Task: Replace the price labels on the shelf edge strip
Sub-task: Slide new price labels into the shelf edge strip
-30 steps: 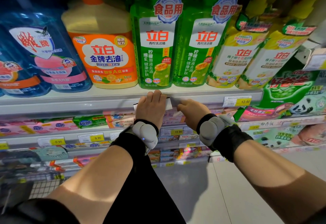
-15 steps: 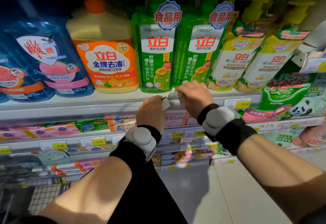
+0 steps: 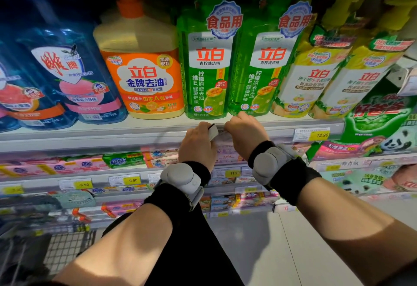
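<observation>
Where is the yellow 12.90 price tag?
The 12.90 price tag sits on the shelf edge strip, right of both hands, below the yellow-green bottles.

Shelf (image 3: pixel 158 125) carries detergent bottles (image 3: pixel 142 71) (upright, side by side).

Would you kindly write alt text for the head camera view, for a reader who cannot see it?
Two bare hands work a small white price label at the shelf edge strip: the left hand pinches the label while the right hand presses the strip beside it. Dish soap bottles stand above, two green ones directly behind the hands, and a yellow 12.90 price tag sits farther right.
</observation>
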`<move>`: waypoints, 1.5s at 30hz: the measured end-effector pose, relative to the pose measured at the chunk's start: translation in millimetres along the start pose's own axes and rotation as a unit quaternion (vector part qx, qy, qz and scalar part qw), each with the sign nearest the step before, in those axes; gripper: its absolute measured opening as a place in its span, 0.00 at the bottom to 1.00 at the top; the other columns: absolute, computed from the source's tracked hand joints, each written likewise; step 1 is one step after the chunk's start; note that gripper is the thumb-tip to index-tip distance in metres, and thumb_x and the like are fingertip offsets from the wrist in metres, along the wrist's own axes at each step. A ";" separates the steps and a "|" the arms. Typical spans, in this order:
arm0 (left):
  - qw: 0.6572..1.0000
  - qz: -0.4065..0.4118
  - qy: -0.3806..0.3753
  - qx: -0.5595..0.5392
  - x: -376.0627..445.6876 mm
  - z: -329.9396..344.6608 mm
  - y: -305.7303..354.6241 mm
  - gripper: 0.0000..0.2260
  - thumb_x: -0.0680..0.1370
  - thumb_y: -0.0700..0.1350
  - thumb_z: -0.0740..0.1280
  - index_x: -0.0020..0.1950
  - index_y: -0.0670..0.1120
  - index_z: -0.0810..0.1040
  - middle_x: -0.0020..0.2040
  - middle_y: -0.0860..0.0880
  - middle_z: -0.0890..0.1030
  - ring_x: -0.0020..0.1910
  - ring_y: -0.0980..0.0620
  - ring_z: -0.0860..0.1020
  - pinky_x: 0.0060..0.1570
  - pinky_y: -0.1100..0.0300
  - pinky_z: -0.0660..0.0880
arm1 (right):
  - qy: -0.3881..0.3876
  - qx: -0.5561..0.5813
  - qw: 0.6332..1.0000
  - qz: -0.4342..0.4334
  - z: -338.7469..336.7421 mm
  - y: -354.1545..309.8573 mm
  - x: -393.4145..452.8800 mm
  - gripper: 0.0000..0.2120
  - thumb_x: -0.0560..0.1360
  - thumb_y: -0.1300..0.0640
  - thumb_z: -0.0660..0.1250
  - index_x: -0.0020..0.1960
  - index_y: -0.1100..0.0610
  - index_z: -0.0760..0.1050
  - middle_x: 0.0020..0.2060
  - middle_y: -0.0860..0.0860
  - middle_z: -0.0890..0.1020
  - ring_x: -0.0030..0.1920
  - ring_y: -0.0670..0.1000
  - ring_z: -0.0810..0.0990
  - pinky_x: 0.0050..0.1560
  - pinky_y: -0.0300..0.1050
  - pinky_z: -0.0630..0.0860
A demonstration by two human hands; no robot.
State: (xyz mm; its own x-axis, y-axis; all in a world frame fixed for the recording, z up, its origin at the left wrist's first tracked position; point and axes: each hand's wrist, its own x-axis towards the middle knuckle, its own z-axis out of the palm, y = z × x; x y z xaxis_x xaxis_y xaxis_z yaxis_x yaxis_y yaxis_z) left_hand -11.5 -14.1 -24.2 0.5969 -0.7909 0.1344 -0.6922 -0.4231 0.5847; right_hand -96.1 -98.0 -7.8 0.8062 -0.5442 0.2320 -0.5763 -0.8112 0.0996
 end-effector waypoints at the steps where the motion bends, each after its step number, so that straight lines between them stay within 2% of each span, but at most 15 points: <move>1: 1.000 -0.001 0.001 -0.001 -0.1 -0.4 -0.1 0.14 0.77 0.43 0.63 0.63 0.44 0.70 0.56 0.41 0.76 0.57 0.40 0.72 0.52 0.50 0.71 | -0.011 0.017 1.000 0.011 2.7 1.8 -1.8 0.16 0.45 0.75 0.74 0.24 0.60 0.75 0.21 0.53 0.76 0.24 0.56 0.75 0.23 0.36 0.68; 4: 1.000 -0.001 -0.001 -0.001 -0.2 0.6 -0.7 0.14 0.77 0.43 0.63 0.62 0.44 0.70 0.56 0.41 0.75 0.57 0.40 0.72 0.52 0.50 0.71 | -0.023 0.062 0.996 0.051 14.3 10.8 -8.0 0.12 0.52 0.77 0.70 0.31 0.64 0.77 0.28 0.59 0.77 0.28 0.60 0.78 0.24 0.42 0.72; 10: 1.000 -0.002 0.008 -0.013 1.2 4.5 -3.1 0.13 0.77 0.43 0.63 0.61 0.44 0.71 0.54 0.40 0.77 0.55 0.39 0.74 0.50 0.50 0.72 | -0.029 0.020 0.997 0.068 1.7 1.8 -10.3 0.11 0.63 0.69 0.66 0.43 0.59 0.81 0.37 0.57 0.82 0.43 0.60 0.79 0.45 0.49 0.72; 14: 0.999 -0.002 0.009 -0.046 7.3 2.1 -5.6 0.10 0.78 0.43 0.61 0.58 0.43 0.73 0.49 0.36 0.78 0.50 0.37 0.75 0.45 0.51 0.72 | 0.021 -0.054 0.996 0.061 -3.5 -3.3 -12.5 0.08 0.49 0.63 0.74 0.25 0.53 0.80 0.26 0.50 0.77 0.31 0.55 0.78 0.30 0.41 0.71; 17: 0.993 -0.001 0.020 -0.118 10.7 -4.3 -7.6 0.08 0.79 0.40 0.59 0.53 0.39 0.76 0.46 0.36 0.80 0.45 0.41 0.77 0.42 0.56 0.70 | 0.028 -0.003 0.998 0.064 0.5 -4.4 -13.1 0.10 0.49 0.67 0.75 0.27 0.55 0.81 0.26 0.52 0.77 0.29 0.57 0.77 0.28 0.41 0.70; 19: 0.960 -0.054 0.026 -0.275 12.7 -12.6 -4.8 0.07 0.78 0.34 0.58 0.46 0.38 0.76 0.42 0.37 0.78 0.38 0.51 0.77 0.38 0.63 0.69 | 0.024 0.066 0.996 0.061 1.6 -7.8 -11.0 0.10 0.56 0.70 0.72 0.33 0.59 0.83 0.29 0.57 0.79 0.33 0.60 0.78 0.31 0.46 0.74; 20: 0.917 -0.093 0.020 -0.388 14.2 -18.0 -1.7 0.08 0.76 0.31 0.58 0.41 0.39 0.75 0.39 0.39 0.75 0.32 0.56 0.75 0.33 0.68 0.69 | 0.021 0.107 0.992 0.060 0.7 -12.4 -9.2 0.09 0.62 0.71 0.69 0.38 0.61 0.83 0.33 0.60 0.81 0.38 0.62 0.79 0.35 0.50 0.75; 22: 0.827 -0.164 -0.012 -0.538 15.0 -28.5 -1.7 0.11 0.75 0.31 0.61 0.37 0.44 0.72 0.35 0.44 0.72 0.29 0.55 0.72 0.25 0.70 0.68 | 0.018 0.189 0.980 0.063 -1.8 -24.9 -6.3 0.11 0.71 0.66 0.62 0.45 0.64 0.83 0.41 0.64 0.82 0.45 0.63 0.79 0.46 0.52 0.73; 24: 0.794 -0.178 -0.054 -0.578 12.2 -35.6 -3.9 0.06 0.73 0.36 0.64 0.39 0.47 0.73 0.35 0.47 0.73 0.31 0.52 0.71 0.28 0.64 0.69 | 0.044 0.306 0.947 0.089 -7.6 -38.9 -4.0 0.12 0.72 0.61 0.62 0.45 0.64 0.83 0.40 0.64 0.83 0.44 0.61 0.80 0.46 0.49 0.71; 27: 0.765 -0.163 -0.067 -0.620 5.5 -47.2 -22.4 0.09 0.79 0.37 0.60 0.43 0.48 0.75 0.34 0.49 0.74 0.30 0.53 0.74 0.37 0.58 0.70 | -0.003 0.495 0.857 0.146 -18.4 -59.3 1.5 0.06 0.72 0.63 0.69 0.37 0.60 0.82 0.35 0.58 0.82 0.37 0.53 0.76 0.41 0.43 0.69; 30: 0.744 -0.173 -0.080 -0.640 -1.1 -60.4 -40.2 0.09 0.81 0.40 0.57 0.48 0.49 0.76 0.31 0.49 0.76 0.29 0.53 0.76 0.34 0.61 0.75 | -0.081 0.623 0.757 0.180 -22.9 -73.9 8.0 0.16 0.69 0.69 0.70 0.30 0.52 0.72 0.26 0.50 0.66 0.25 0.41 0.65 0.32 0.34 0.64; 35: 0.729 -0.188 -0.083 -0.653 -21.8 -85.8 -57.0 0.11 0.81 0.41 0.57 0.60 0.48 0.75 0.31 0.51 0.83 0.26 0.56 0.81 0.28 0.62 0.79 | -0.137 0.610 0.770 0.124 -26.4 -112.4 11.9 0.22 0.69 0.69 0.70 0.26 0.54 0.63 0.22 0.48 0.64 0.22 0.42 0.62 0.27 0.36 0.60; 39: 0.723 -0.191 -0.091 -0.658 -34.6 -99.2 -70.1 0.15 0.81 0.40 0.57 0.67 0.39 0.70 0.38 0.49 0.82 0.32 0.53 0.82 0.34 0.61 0.80 | -0.127 0.626 0.754 0.153 -23.5 -129.3 12.3 0.20 0.71 0.69 0.69 0.25 0.55 0.68 0.12 0.44 0.69 0.16 0.38 0.65 0.26 0.33 0.64; 43: 0.693 -0.205 -0.107 -0.683 -38.9 -105.3 -78.2 0.16 0.82 0.43 0.56 0.67 0.40 0.70 0.46 0.49 0.82 0.32 0.55 0.83 0.33 0.61 0.80 | -0.142 0.651 0.729 0.160 -26.1 -137.1 11.3 0.14 0.74 0.69 0.65 0.30 0.60 0.72 0.13 0.44 0.73 0.16 0.38 0.68 0.26 0.35 0.67; 45: 0.680 -0.211 -0.123 -0.692 -41.3 -109.2 -82.4 0.15 0.82 0.45 0.54 0.66 0.43 0.71 0.44 0.48 0.84 0.30 0.55 0.83 0.31 0.61 0.80 | -0.132 0.657 0.724 0.163 -29.7 -144.0 11.7 0.06 0.74 0.71 0.63 0.41 0.64 0.75 0.12 0.43 0.73 0.15 0.37 0.70 0.22 0.32 0.69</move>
State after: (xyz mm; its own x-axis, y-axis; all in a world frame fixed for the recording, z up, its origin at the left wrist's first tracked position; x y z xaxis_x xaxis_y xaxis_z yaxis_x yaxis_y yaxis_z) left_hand 65.2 101.6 9.5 0.4204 -0.8501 -0.3171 0.6645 0.0505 0.7456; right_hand -7.7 18.7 9.3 0.7531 -0.6342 -0.1750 -0.2570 -0.0388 -0.9656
